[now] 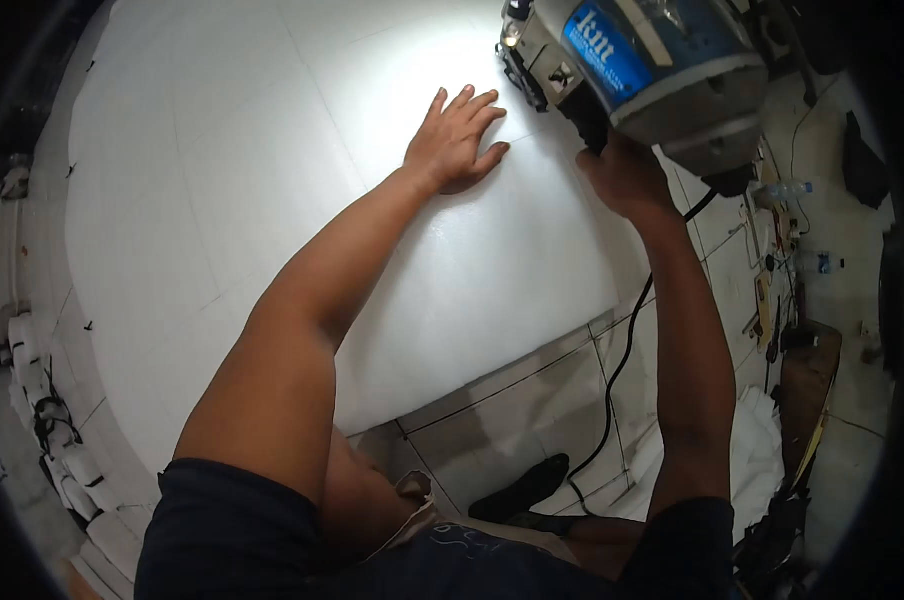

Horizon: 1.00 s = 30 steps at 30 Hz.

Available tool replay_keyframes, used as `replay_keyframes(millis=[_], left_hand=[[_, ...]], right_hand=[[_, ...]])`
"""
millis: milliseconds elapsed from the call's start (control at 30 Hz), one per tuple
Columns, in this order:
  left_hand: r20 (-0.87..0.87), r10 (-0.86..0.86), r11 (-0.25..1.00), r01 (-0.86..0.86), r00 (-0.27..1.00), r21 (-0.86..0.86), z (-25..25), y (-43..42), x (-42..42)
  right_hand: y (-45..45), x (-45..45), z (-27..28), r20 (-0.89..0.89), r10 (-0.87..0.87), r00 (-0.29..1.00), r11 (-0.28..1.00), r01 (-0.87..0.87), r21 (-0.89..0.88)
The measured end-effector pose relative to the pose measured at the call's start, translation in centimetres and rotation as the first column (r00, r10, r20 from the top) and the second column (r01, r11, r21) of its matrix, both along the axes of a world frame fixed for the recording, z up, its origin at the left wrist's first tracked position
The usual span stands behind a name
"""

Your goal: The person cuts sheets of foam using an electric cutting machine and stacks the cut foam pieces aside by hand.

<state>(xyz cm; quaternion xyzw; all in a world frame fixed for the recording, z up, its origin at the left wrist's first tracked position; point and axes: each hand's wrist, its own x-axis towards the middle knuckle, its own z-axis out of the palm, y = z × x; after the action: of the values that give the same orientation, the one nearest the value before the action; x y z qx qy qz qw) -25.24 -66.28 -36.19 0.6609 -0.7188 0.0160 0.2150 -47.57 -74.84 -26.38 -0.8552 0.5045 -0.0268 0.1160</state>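
My left hand (459,145) lies flat with fingers spread on a wide stack or sheet of white material (272,120), whose exact kind I cannot make out. To its right my right hand (627,175) is closed around the handle of a fabric cutting machine (712,115), which has a rounded grey motor housing and a blue "km" label. The machine stands at the right edge of the white material, and a bright light shines on the surface beside it. Its blade is hidden from this view. Part of the handle is covered by my fingers.
A black power cord (622,360) runs from the machine down across the tiled floor (502,400) near my foot (522,487). Crumpled white material (757,450) lies at lower right. Tools and plastic bottles (787,190) are on the right, and white bundles (82,475) on the left.
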Motion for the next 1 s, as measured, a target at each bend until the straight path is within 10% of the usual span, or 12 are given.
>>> replay_keyframes(millis=[300, 333, 367, 433, 633, 700, 733, 767, 800, 867, 933, 1000], left_hand=[[0.009, 0.024, 0.997, -0.025, 1.0, 0.078, 0.0, 0.2, -0.7], [0.005, 0.024, 0.996, -0.025, 1.0, 0.09, 0.1, 0.2, -0.7], [0.0, 0.026, 0.995, -0.026, 1.0, 0.101, 0.2, 0.2, -0.7], [0.008, 0.018, 0.995, -0.019, 1.0, 0.096, 0.3, 0.2, -0.7], [0.039, -0.015, 1.0, 0.015, 0.999, -0.004, -0.7, -0.1, -0.5], [0.05, -0.03, 1.0, 0.03, 0.998, -0.002, -0.9, -0.2, -0.5], [0.057, -0.021, 1.0, 0.021, 0.998, 0.005, -1.3, -0.5, -0.2], [0.049, -0.02, 1.0, 0.019, 0.999, 0.013, -1.3, -0.6, -0.1], [0.048, -0.037, 0.999, 0.036, 0.998, 0.019, -1.5, -0.8, -0.1], [0.039, -0.009, 0.997, 0.006, 0.999, 0.074, -2.0, -1.3, 0.1], [0.04, -0.024, 0.997, 0.021, 0.999, 0.079, -2.5, -1.2, 0.1], [0.013, -0.016, 0.996, 0.015, 1.0, 0.091, -2.5, -0.7, 0.0]], right_hand=[[8.2, -12.8, 0.4, -0.121, -0.168, 0.978, 0.9, 0.202, 0.387], [8.4, -18.0, -3.7, -0.201, 0.139, 0.97, 0.99, -0.136, 0.028], [9.1, -21.1, -5.6, -0.38, 0.377, 0.845, 0.822, -0.494, -0.283], [13.2, -20.4, -1.2, -0.043, 0.259, 0.965, 0.948, -0.262, -0.181], [21.5, -32.9, -4.2, -0.028, -0.165, 0.986, 0.984, 0.167, 0.067], [23.5, -36.0, -3.8, -0.584, 0.253, 0.771, 0.85, -0.466, -0.247], [24.2, -36.6, -4.0, -0.586, 0.243, 0.773, 0.858, -0.453, -0.242], [24.9, -37.1, -4.0, -0.218, -0.028, 0.976, 0.998, 0.014, -0.067], [25.3, -37.5, -4.1, 0.084, -0.422, 0.903, 0.881, 0.386, 0.272], [24.9, -38.6, -3.9, 0.131, -0.591, 0.796, 0.761, 0.495, 0.42], [24.3, -39.7, -3.1, -0.179, -0.313, 0.933, 0.937, 0.334, 0.102], [23.6, -38.5, -1.8, -0.234, -0.417, 0.878, 0.898, 0.438, 0.044]])
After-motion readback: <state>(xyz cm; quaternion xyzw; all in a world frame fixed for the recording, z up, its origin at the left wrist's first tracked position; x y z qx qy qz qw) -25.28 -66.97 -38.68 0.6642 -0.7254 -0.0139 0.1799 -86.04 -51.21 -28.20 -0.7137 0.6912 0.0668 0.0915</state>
